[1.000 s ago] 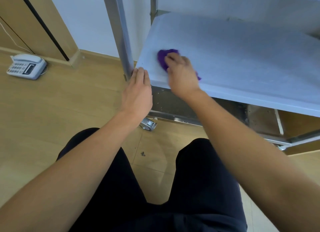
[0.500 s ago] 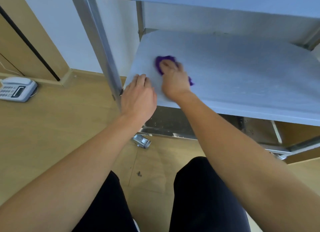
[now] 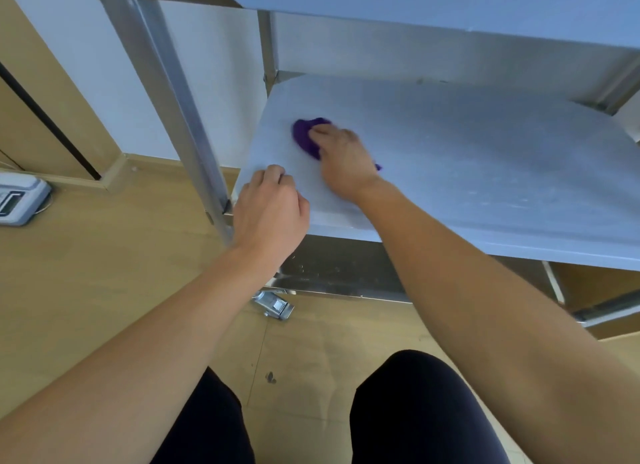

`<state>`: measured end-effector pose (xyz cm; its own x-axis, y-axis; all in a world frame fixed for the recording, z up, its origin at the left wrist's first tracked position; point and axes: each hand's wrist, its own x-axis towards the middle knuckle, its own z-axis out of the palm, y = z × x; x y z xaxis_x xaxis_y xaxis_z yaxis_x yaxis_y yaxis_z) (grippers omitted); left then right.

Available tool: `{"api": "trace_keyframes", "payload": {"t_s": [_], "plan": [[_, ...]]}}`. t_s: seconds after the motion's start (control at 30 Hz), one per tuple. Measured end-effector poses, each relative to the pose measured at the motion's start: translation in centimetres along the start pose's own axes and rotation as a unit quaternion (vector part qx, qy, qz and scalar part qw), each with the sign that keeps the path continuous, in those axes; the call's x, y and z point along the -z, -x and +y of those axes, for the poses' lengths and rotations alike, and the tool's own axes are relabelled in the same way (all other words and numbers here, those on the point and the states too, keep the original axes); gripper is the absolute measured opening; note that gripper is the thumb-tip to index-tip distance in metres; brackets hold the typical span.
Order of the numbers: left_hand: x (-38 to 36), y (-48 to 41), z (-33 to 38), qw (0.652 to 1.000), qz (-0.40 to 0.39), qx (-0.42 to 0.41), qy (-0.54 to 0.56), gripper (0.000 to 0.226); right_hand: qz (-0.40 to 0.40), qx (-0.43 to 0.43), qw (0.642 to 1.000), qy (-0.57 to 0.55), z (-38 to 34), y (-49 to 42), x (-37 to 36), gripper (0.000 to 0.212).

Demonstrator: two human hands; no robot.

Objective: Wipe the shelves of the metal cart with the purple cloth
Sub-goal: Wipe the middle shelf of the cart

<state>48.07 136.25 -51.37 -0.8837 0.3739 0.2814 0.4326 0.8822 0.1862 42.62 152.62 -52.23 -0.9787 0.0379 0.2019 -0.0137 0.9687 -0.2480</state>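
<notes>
The metal cart has a grey middle shelf [image 3: 485,172], an upper shelf [image 3: 415,3] above it and a lower shelf [image 3: 339,273] beneath. A bunched purple cloth [image 3: 304,136] lies on the middle shelf near its left end. My right hand [image 3: 341,162] covers most of the cloth and holds it down against the shelf; the fingers are blurred. Only the cloth's left part and a small tip by the wrist show. My left hand [image 3: 270,210] rests on the shelf's front-left corner beside the steel post [image 3: 173,110], fingers bent.
A caster brake [image 3: 275,306] sticks out at the cart's foot on the wooden floor. A white desk phone [image 3: 17,200] lies on the floor at the left by the wall. My dark-trousered knees are at the bottom.
My right hand has slid the cloth a little farther back along the shelf's left end. My left hand stayed at the corner, fingers drawn in more. The view has shifted.
</notes>
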Motion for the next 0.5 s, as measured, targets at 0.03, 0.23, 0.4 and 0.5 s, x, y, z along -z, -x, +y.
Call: {"api": "trace_keyframes", "payload": {"t_s": [0.03, 0.23, 0.4, 0.5], "plan": [[-0.1, 0.0, 0.0, 1.0, 0.0, -0.001, -0.004, 0.035, -0.005, 0.03, 0.999, -0.01, -0.8, 0.1, 0.3, 0.045], [0.3, -2.2, -0.3, 1.0, -0.006, -0.019, 0.011, 0.036, 0.021, -0.109, 0.993, 0.038, 6.9, -0.8, 2.2, 0.044], [0.1, -6.6, -0.3, 0.999, -0.032, 0.005, 0.024, 0.033, 0.039, -0.145, 0.987, 0.047, 5.3, -1.4, 0.9, 0.045], [-0.8, -7.5, 0.0, 0.999, -0.031, 0.013, 0.028, 0.026, 0.025, 0.009, 1.0, 0.009, 1.2, -1.8, -0.4, 0.043]]}}
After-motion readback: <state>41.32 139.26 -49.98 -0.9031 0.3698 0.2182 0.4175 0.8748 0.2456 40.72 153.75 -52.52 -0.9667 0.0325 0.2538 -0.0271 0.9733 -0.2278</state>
